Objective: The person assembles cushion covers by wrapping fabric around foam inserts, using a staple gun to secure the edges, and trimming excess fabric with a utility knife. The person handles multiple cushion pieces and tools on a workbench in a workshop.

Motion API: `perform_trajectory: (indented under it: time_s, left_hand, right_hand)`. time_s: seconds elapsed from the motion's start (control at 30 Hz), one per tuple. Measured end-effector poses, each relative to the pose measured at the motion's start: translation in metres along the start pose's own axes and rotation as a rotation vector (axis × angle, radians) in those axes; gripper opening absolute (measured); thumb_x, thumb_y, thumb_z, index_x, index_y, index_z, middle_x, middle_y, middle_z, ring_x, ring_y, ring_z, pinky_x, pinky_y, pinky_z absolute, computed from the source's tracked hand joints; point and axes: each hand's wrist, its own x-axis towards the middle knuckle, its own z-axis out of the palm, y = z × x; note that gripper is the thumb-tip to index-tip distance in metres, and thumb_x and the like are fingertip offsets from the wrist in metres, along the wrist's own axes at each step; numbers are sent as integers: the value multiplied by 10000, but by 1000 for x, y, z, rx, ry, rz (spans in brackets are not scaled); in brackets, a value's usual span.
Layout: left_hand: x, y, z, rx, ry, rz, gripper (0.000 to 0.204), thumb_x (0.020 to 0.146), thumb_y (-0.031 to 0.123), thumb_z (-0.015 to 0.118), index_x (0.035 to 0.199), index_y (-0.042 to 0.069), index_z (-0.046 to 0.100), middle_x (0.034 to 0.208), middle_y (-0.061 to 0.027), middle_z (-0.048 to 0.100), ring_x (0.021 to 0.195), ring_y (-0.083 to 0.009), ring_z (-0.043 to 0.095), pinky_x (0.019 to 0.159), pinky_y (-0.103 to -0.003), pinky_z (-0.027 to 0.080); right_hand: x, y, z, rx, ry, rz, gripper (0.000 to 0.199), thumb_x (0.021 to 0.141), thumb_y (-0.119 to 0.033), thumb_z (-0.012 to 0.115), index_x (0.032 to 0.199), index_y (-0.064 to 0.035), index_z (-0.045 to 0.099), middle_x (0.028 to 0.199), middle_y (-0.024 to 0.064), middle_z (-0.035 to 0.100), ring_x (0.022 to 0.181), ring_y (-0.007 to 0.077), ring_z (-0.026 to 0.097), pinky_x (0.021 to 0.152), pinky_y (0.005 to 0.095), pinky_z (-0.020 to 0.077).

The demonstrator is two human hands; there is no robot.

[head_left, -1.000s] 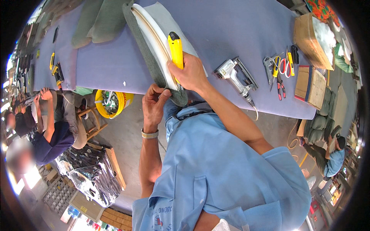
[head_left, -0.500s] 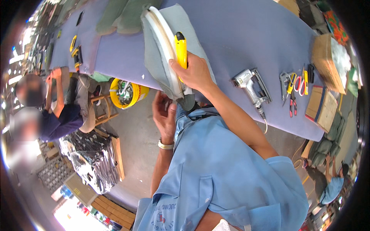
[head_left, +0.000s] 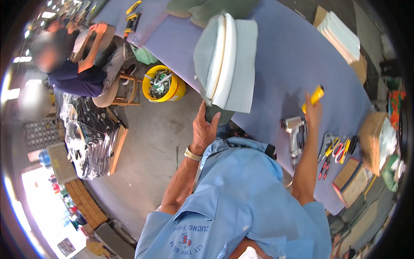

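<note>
My left hand [head_left: 204,131] grips the near end of a curved, fabric-covered padded panel [head_left: 221,64]. Along the panel's edge run white foam layers with a thin tan strip between them, and grey-green fabric flares out on both sides. Dark green material [head_left: 215,114] shows at the gripped end, between thumb and fingers. Over the table on the right, my right hand [head_left: 313,108] is closed around a yellow utility knife [head_left: 317,93] with a black end. Whether its blade is out cannot be made out. Beneath that arm lies a silver staple gun [head_left: 294,127].
Pliers [head_left: 324,167], scissors [head_left: 338,151] and cutters lie on the blue-grey table [head_left: 271,56], near a cardboard box [head_left: 371,140]. Green padded pieces [head_left: 207,11] rest at its far side. A yellow bucket of scraps [head_left: 177,88] stands left; beyond it sits a person [head_left: 82,80].
My right hand has left the panel and swung right with the utility knife. My left hand, formerly beside the panel's near end, now grips it. The view has turned.
</note>
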Motion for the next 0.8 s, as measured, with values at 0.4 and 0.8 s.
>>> perform_trajectory:
  time_s: [0.4, 0.8]
  left_hand:
    - [86, 39, -67, -18, -126, 236, 684, 915, 122, 773, 1509, -13, 463, 1296, -202, 686, 1158, -228, 673, 1010, -346, 512]
    - [113, 62, -75, 299, -377, 676, 735, 906, 57, 718, 1549, -36, 374, 1555, -251, 458, 1443, -363, 463, 1181, -405, 403]
  right_hand:
    - [-24, 43, -2, 382, 4, -8, 506, 983, -303, 695, 1376, -4, 583, 1094, 111, 707, 780, 153, 704, 645, 271, 561]
    - [-73, -81, 87, 792, -424, -174, 289, 1062, -269, 591, 1149, -7, 676, 995, 85, 718, 756, 124, 667, 669, 275, 559]
